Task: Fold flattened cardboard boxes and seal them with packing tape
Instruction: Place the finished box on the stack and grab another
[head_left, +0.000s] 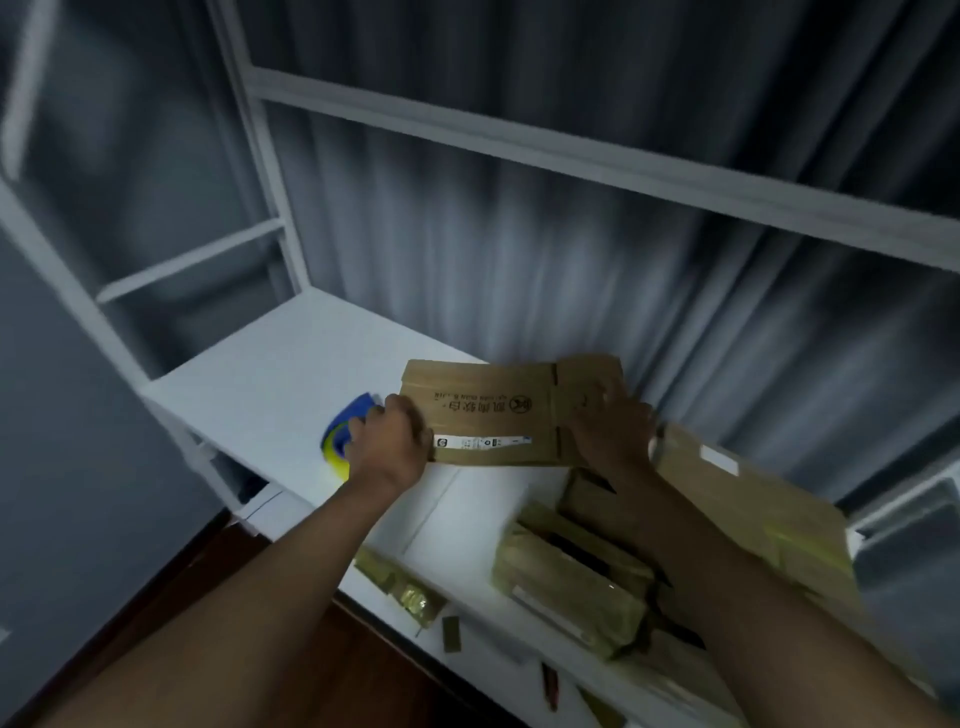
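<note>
**Flat box held at both ends**

The left hand (387, 441) gripped the left edge of the flattened cardboard box (493, 410), which lay on the white table (270, 374). The right hand (613, 431) pressed its right flap, fingers curled over it. Light, stiff board; probably best held by the edges.

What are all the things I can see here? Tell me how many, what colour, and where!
flattened cardboard box: one, brown, white label, held over the table's middle.
tape dispenser: one, blue and yellow, behind the left hand.
cardboard pile: several pieces, brown, right part of the table.
cardboard scraps: a few, brown, near table edge.
table: one, white, with a white frame.
curtain: grey, behind the table.
left hand: grips the box's left edge.
right hand: holds the box's right flap.
</note>
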